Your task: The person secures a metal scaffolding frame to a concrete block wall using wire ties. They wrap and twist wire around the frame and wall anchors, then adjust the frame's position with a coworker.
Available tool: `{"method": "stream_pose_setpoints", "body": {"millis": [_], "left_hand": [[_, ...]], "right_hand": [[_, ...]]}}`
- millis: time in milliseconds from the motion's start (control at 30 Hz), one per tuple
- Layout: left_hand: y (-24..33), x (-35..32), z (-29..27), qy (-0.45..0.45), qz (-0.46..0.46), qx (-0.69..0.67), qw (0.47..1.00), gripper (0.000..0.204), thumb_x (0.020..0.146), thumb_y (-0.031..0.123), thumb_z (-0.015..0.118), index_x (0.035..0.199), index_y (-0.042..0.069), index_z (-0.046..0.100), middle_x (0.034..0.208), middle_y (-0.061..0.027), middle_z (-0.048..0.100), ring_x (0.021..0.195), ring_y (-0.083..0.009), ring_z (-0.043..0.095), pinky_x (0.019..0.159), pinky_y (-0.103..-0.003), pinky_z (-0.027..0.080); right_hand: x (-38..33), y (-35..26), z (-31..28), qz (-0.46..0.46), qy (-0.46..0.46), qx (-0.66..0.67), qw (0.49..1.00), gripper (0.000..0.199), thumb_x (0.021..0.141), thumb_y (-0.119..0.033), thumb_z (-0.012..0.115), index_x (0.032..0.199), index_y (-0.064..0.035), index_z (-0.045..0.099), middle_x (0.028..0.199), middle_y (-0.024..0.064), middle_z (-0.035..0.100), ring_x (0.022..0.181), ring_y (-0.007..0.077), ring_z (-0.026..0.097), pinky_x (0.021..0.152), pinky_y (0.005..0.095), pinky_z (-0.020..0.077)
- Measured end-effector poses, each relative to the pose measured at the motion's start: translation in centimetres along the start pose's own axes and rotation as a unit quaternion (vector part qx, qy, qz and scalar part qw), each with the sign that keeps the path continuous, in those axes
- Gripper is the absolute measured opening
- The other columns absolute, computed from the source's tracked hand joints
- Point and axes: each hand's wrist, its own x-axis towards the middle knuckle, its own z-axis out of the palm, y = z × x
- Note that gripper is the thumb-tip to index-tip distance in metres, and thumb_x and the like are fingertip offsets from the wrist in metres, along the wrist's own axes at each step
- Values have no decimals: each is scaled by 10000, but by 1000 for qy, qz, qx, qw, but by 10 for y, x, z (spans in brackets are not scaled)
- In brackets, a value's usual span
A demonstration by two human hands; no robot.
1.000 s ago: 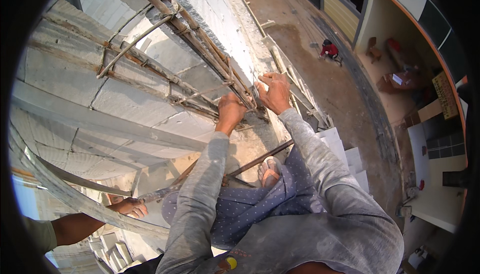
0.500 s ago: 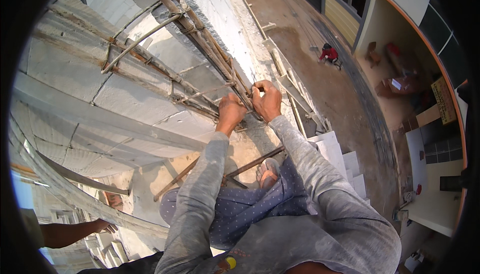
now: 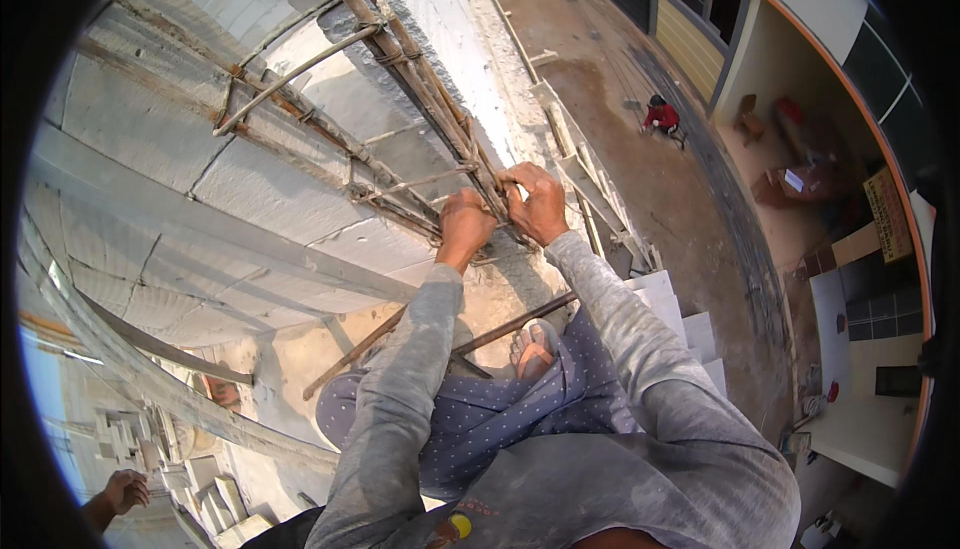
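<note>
A bundle of rusty rebar (image 3: pixel 428 91) runs down from the top, with rebar ties and stirrups around it. A second rebar cage (image 3: pixel 310 121) slants in from the left along the pale block wall (image 3: pixel 270 184) and meets the bundle near my hands. My left hand (image 3: pixel 467 227) is closed in a fist just left of the bundle's lower end. On its right side my right hand (image 3: pixel 538 204) has its fingers curled in a pinch against the bars. Anything thin inside either hand is hidden by the fingers.
Beneath me rusty metal bars (image 3: pixel 515 321) cross by my sandalled foot (image 3: pixel 533 349). A long beam (image 3: pixel 210 234) passes at left. Past the ledge, far below, a person in red (image 3: pixel 661 117) is on the street. Another person's hand (image 3: pixel 126 490) shows at lower left.
The view has shifted slightly. My hands stay at the bars, with the right hand's fingers a little lower and more curled. The other person's arm at lower left has drawn back toward the rim.
</note>
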Motion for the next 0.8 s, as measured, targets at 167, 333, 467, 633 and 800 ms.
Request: {"method": "stream_pose_setpoints", "body": {"millis": [167,333,467,633,800], "left_hand": [[1,0,-4,10,14,-14,1000,251,677,125,754,879,-20,717,861,-265,698,847,-443,681,800,-472,556],[19,-15,-22,20,-62,-153,986,205,823,122,691,939,-46,717,884,-179,731,820,-275,709,712,-390,546],[31,-24,-23,69,-136,-363,919,222,891,120,641,1050,-23,699,952,-104,695,862,-194,668,724,-330,545],[28,-11,-19,44,-227,-523,820,215,965,102,536,1121,-15,627,1007,-98,682,858,-183,676,723,-310,549],[16,3,-10,83,-259,-460,845,186,917,101,662,1048,-29,632,911,-118,687,780,-209,683,655,-318,568]], "right_hand": [[3,0,-1,47,-83,1,995,238,781,-6,618,997,-75,687,989,109,663,922,338,591,844,418,498],[6,2,-3,51,-114,1,992,241,783,-27,620,1013,-73,676,1027,116,655,947,344,577,863,425,484],[4,0,-2,55,-133,-8,990,254,789,-20,608,1034,-45,667,1030,142,643,946,363,569,874,435,475],[-1,-1,2,74,-72,-15,995,250,785,-9,618,1031,-27,655,986,162,619,931,364,564,853,454,462],[-2,0,4,116,-95,13,989,328,769,-4,650,1095,-10,685,1010,186,491,929,346,535,794,412,461]]}}
